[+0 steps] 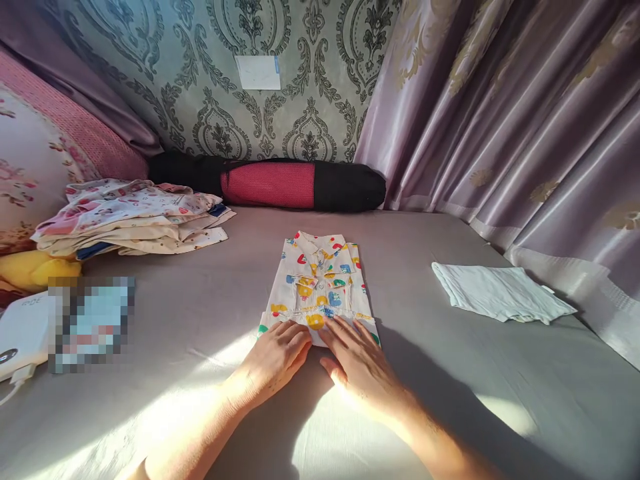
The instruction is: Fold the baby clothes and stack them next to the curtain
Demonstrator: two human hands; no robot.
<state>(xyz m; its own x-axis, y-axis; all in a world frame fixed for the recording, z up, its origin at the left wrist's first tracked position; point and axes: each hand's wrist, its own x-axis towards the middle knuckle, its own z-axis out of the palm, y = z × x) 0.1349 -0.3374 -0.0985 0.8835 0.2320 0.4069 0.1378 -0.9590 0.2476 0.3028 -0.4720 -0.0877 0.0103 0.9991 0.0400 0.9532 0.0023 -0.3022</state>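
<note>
Press the printed shirt (323,301) evenly along its fold on the grey sheet (210,293).
Left hand (278,350): fingers bent together, perhaps pinching cloth; right hand (359,360): fingers spread, resting flat on the fold.

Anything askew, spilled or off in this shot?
No spill or damage visible. Oddest bit: the item beside the white device is pixelated, so unreadable. The clothes stack has uneven, jutting edges. The patterned shirt under the left hand and right hand lies fairly straight.
</note>
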